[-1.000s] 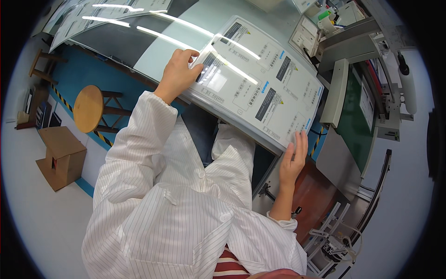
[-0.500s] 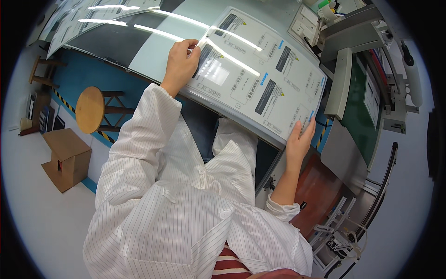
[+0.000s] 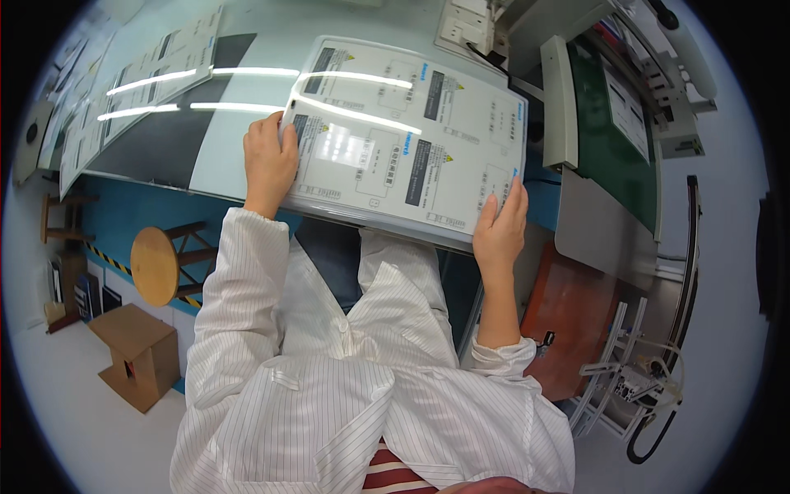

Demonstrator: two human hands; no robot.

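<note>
A stack of glossy, clear-edged printed sheets (image 3: 370, 177) lies on the table in front of me, with black, blue and yellow print on a pale ground. My left hand (image 3: 270, 156) is at its left edge, fingers bent against the side and thumb close by. At the lower right corner, my right hand (image 3: 500, 226) grips the side, with its thumb over the top and its fingers along the edge. The stack sits between my two hands. Fingertips under or behind the edges are partly hidden.
More printed sheets (image 3: 177, 62) lie on the glass-topped table (image 3: 234, 152) at the left. A machine with a green bed (image 3: 605, 136) stands to the right. A round wooden stool (image 3: 154, 265) and a cardboard box (image 3: 140, 350) are on the floor at left.
My view has turned, so the stack appears further left and squarer to me. My left hand's fingers have come down along the stack's left edge; my right hand stays at its right edge.
</note>
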